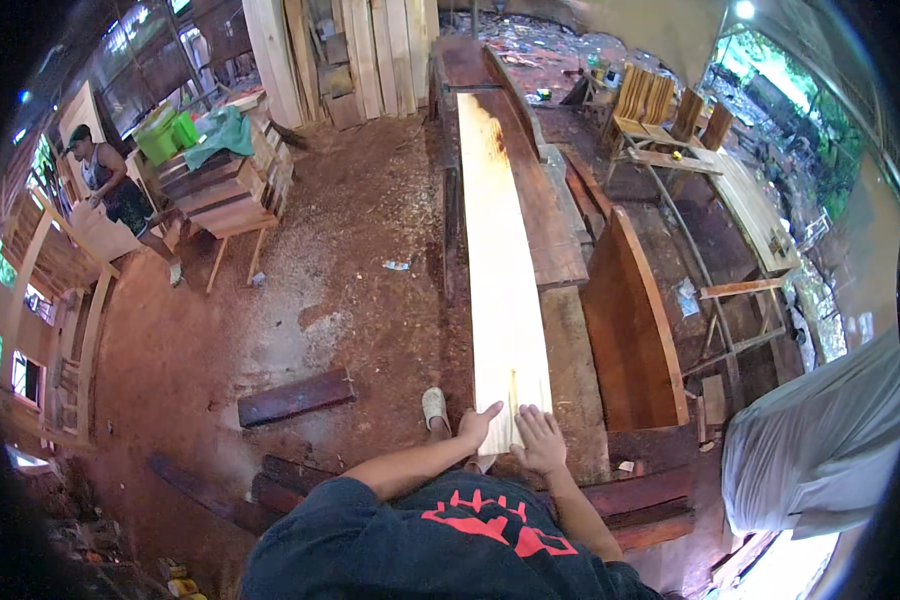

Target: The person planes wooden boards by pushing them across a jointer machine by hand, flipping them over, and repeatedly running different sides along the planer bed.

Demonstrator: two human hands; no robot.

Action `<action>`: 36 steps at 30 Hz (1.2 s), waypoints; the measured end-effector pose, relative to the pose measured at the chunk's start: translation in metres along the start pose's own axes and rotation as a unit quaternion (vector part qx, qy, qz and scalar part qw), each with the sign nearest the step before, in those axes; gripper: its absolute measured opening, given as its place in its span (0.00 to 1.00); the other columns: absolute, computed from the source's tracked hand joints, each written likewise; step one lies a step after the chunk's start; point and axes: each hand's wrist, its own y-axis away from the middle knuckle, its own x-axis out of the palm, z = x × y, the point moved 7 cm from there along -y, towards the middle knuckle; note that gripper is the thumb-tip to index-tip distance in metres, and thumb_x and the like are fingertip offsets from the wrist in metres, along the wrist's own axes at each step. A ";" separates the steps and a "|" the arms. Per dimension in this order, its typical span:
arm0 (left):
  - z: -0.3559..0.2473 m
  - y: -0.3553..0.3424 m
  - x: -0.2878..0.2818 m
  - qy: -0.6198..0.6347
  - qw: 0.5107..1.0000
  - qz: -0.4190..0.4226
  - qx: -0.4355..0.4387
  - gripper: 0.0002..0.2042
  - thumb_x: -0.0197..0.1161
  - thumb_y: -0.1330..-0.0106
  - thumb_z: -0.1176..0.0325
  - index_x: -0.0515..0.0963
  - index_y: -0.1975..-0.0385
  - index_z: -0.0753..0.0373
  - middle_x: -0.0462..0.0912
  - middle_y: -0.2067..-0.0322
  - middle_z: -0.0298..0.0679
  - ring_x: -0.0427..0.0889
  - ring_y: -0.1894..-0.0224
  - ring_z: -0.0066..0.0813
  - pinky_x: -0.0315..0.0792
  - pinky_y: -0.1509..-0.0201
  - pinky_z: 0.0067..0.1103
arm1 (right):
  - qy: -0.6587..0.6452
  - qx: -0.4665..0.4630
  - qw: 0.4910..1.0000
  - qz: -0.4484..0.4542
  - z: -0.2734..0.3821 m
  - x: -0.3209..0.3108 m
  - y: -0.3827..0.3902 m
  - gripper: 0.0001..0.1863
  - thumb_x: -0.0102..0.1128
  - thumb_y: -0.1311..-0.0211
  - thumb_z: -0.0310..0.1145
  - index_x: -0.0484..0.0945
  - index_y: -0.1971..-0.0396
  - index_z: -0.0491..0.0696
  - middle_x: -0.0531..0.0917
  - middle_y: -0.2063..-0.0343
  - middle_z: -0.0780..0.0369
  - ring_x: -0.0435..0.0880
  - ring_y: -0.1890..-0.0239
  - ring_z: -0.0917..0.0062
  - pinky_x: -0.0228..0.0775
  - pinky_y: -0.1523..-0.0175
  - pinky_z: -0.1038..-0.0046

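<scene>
A long pale wooden board [505, 270] runs away from me, its near end just in front of my body. My left hand [480, 427] grips the near left edge, thumb on top and the other fingers mostly hidden at the side. On the near right corner lies my right hand [541, 441], its fingers stretched over the top face. A narrow brownish streak [514, 390] marks the wood between my hands. Toward the far end the surface has a darker brown patch [492, 130].
Dark planks [540, 200] lie beside the board, with a wide reddish-brown slab [630, 330] at right. A short dark plank [295, 397] rests on the dirt floor. At far left a person [115, 190] stands near stacked timber [220, 195]. A grey sheet [820, 440] hangs at right.
</scene>
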 end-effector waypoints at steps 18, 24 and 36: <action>-0.127 0.065 0.041 -0.175 0.969 0.172 -0.019 0.28 0.57 0.28 0.44 0.83 0.69 0.69 0.84 0.75 0.43 0.84 0.71 0.29 0.76 0.68 0.29 | -0.319 0.321 0.890 0.050 0.008 -0.136 -0.039 0.31 0.58 0.31 0.54 0.77 0.52 0.35 0.84 0.60 0.39 0.84 0.51 0.45 0.75 0.48 0.51; -0.107 0.039 0.094 0.005 0.952 0.305 -0.021 0.19 0.54 0.21 0.56 0.82 0.57 0.69 0.86 0.65 0.39 0.83 0.66 0.28 0.77 0.63 0.24 | -0.121 0.432 0.893 -0.020 -0.049 -0.125 -0.010 0.47 0.78 0.53 0.57 0.66 0.46 0.37 0.78 0.54 0.43 0.78 0.47 0.47 0.73 0.45 0.52; -0.064 -0.014 0.075 -0.346 0.912 0.218 0.043 0.29 0.57 0.29 0.41 0.85 0.56 0.66 0.88 0.67 0.45 0.87 0.65 0.38 0.79 0.60 0.29 | -0.262 0.435 0.861 -0.002 -0.097 -0.128 0.006 0.39 0.82 0.58 0.44 0.78 0.47 0.38 0.88 0.58 0.50 0.89 0.54 0.60 0.78 0.45 0.63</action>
